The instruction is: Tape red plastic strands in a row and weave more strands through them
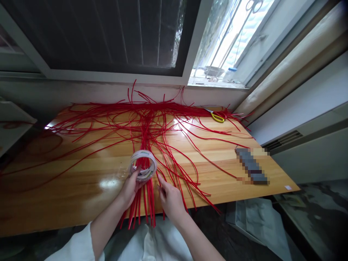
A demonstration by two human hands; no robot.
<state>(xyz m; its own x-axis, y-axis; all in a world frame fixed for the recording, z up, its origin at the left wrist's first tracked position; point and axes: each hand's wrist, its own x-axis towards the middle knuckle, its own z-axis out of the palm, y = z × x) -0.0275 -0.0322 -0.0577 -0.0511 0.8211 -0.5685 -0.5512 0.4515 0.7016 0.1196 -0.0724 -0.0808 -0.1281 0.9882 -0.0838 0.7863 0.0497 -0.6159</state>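
Observation:
My left hand (pixel 133 186) grips a roll of clear tape (pixel 151 164), with the thumb through its ring. The roll is tilted above a bundle of thin red strands (pixel 146 136) that runs toward the table's front edge. Close to the roll's right side is my right hand (pixel 170 197), its fingers curled among the strands; what lies between its fingertips, if anything, is too small to make out. More red strands (pixel 122 108) are heaped along the back of the table and fan out left and right.
Yellow-handled scissors (pixel 217 117) lie at the table's back right. A pixelated dark object (pixel 252 168) rests on the wooden table (pixel 81 203) near its right end. Behind is a wall with a window (pixel 225 43). A pale box (pixel 258 221) stands below on the right.

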